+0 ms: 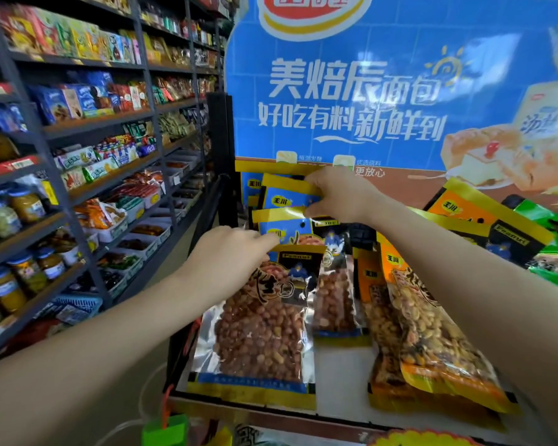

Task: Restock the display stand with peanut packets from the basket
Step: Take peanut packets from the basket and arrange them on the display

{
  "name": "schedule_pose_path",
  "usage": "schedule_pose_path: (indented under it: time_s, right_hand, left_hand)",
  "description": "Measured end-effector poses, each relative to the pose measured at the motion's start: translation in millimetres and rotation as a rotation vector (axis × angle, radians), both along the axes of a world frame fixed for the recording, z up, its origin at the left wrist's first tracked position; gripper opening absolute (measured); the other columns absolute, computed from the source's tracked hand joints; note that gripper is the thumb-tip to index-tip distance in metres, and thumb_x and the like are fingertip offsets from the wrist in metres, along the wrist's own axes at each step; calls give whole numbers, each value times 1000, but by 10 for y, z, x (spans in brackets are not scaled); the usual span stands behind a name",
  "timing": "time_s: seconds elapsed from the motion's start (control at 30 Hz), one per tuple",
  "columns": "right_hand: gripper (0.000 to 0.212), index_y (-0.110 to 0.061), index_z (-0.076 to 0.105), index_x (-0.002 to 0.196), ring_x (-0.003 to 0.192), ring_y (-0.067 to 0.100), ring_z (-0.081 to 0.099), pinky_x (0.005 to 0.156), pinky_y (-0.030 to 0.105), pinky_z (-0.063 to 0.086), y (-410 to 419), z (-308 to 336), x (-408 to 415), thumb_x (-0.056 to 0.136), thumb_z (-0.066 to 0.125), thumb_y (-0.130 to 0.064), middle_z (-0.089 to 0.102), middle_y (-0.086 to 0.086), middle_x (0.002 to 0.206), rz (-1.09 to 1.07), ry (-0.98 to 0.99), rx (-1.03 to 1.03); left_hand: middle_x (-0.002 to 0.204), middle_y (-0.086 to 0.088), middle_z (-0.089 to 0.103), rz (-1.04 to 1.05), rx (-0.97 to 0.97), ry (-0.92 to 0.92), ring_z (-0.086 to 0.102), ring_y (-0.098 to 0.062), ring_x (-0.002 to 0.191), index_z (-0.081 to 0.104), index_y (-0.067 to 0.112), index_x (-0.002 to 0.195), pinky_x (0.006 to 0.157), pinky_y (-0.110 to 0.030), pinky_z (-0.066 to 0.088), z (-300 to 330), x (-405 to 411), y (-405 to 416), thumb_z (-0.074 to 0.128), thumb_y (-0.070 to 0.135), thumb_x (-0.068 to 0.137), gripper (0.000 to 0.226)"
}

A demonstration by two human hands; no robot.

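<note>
Left hand (229,252) reaches forward with its fingers curled and pinched on the upper left edge of the blue and yellow peanut packet with a clear window of red-brown peanuts (261,317), probably to keep it flat and straight while it is hung in the left column of the blue cardboard display stand (400,91). Further right, the right hand (339,196) is higher, thumb and fingers closed on the yellow top strip of a second blue and yellow packet (287,196), seemingly to guide its punched hole onto a peg. That peg is hidden behind the packets and fingers, so I cannot tell if the hole is already on it. To the right hang orange and yellow packets of pale peanuts (432,323), and a green packet (551,252) is cut by the frame edge. At the bottom, a green plastic handle (165,429) may belong to the basket, but the basket itself is mostly out of view.
</note>
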State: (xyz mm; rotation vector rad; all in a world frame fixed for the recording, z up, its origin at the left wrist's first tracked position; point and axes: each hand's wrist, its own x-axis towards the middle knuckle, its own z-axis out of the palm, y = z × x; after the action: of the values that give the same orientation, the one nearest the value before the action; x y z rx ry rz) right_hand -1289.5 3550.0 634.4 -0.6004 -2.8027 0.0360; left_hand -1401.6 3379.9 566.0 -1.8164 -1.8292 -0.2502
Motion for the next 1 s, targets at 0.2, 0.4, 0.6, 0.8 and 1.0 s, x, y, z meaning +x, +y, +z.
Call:
schedule_pose_path:
  time_s: [0.2, 0.4, 0.6, 0.8, 1.0]
  right_hand:
    - [14, -17, 60, 84, 83, 23, 49, 66, 30, 37, -24, 265, -150, 77, 72, -18, 51, 2, 75, 58, 16, -17]
    - [30, -4, 59, 102, 101, 32, 57, 70, 30, 35, -1, 135, -279, 80, 68, -21, 57, 16, 98, 19, -89, 14]
    - [32, -17, 40, 70, 83, 21, 40, 71, 29, 28, 74, 165, -107, 101, 34, -22, 37, -4, 72, -19, -246, -174]
    - [42, -9, 37, 135, 110, 31, 51, 89, 38, 37, -62, 32, -224, 101, 32, -33, 54, 17, 126, 15, -301, -185]
    - [32, -15, 39, 126, 85, 36, 60, 69, 45, 52, -187, -264, -347, 95, 47, -16, 51, 13, 115, 227, 13, 132]
  left_hand:
    - [51, -2, 57, 55, 192, 136, 60, -26, 50, 59, 13, 75, 47, -27, 41, 195, 97, 123, 64, 5, 66, 14]
    - [110, -10, 65, 65, 199, 209, 60, -26, 103, 48, 12, 123, 86, -38, 48, -72, 119, 319, 59, 21, 77, 48]
    - [137, -11, 47, -50, -162, 34, 40, -26, 126, 44, 17, 128, 95, -46, 49, -442, 180, -59, 36, 64, 75, 71]
    - [154, 4, -25, 21, -489, -156, -17, -13, 142, -18, 31, 143, 116, -47, -9, -505, 247, -148, 30, 81, 58, 110]
    - [153, -1, -28, 43, -432, -184, -19, -18, 142, -21, 33, 142, 107, -31, -15, -588, 277, -179, 25, 86, 50, 115]
